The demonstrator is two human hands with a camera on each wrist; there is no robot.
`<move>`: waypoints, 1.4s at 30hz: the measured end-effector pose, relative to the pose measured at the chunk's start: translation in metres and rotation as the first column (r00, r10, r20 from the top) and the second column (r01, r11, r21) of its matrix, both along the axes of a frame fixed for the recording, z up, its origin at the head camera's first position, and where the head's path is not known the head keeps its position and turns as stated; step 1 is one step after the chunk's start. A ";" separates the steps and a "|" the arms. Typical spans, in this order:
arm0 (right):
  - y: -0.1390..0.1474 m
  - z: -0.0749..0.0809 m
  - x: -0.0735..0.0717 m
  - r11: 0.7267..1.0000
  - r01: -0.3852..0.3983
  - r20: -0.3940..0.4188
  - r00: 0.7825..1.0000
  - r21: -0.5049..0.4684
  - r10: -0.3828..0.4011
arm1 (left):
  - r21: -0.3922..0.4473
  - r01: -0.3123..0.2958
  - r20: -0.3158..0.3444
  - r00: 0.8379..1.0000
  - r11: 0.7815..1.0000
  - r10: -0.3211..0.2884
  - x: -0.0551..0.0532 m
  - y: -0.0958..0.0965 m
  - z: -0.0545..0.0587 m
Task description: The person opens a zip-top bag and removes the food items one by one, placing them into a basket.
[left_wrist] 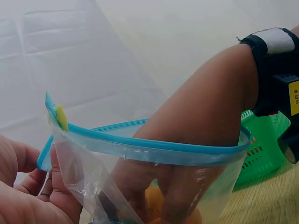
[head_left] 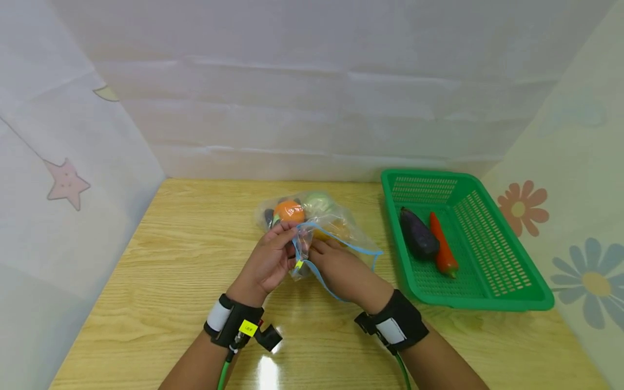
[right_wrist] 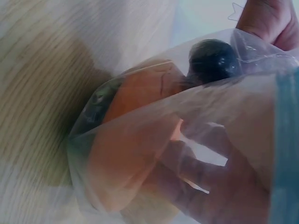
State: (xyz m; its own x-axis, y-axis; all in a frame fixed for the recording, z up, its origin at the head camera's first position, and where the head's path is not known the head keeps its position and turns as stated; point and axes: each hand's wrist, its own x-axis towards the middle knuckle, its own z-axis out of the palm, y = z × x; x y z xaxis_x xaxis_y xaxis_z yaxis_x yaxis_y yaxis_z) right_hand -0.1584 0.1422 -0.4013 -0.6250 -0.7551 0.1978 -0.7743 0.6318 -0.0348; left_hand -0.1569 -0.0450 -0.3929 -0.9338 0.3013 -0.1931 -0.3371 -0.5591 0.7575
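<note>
A clear zip bag [head_left: 363, 234] with a blue-edged mouth lies on the table, bulging with produce. Inside show an orange round piece [head_left: 288, 211], a pale green round one [head_left: 318, 202], yellowish pieces and dark ones. My left hand [head_left: 273, 257] pinches the bag's rim beside the yellow zip slider [left_wrist: 61, 117]. Through the mouth reaches my right hand [head_left: 343, 271], its fingers inside the bag. In the right wrist view those fingers extend through the plastic's haze close to an orange piece [right_wrist: 135, 107]; a dark round piece [right_wrist: 212, 60] lies beyond. Some contents are blurred by the film.
To the right stands a green plastic basket [head_left: 528, 300] holding an eggplant [head_left: 418, 234] and a long red-orange vegetable [head_left: 442, 246]. The wooden table [head_left: 180, 238] is bordered by pale cloth walls at the back and sides.
</note>
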 end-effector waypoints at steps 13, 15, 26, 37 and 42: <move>-0.004 -0.006 0.004 0.995 0.094 0.121 0.988 0.026 -0.096 | -0.001 0.024 -0.009 1.000 1.000 -0.024 0.001 0.002 -0.002; -0.003 -0.008 0.004 0.997 0.071 0.104 0.992 0.022 -0.073 | -0.001 0.026 -0.013 1.000 1.000 -0.026 0.001 0.002 -0.002; -0.003 -0.013 0.001 0.999 0.046 0.078 0.996 0.029 -0.048 | -0.017 -0.002 0.005 1.000 1.000 0.003 0.001 0.000 -0.005; 0.002 -0.004 0.003 0.999 0.047 0.059 0.997 -0.025 -0.045 | -0.010 -0.022 0.009 1.000 1.000 0.022 -0.002 0.001 -0.006; 0.008 0.012 0.008 0.999 0.049 0.063 0.997 -0.024 -0.047 | 0.017 -0.029 -0.001 1.000 0.999 0.029 -0.003 0.001 -0.006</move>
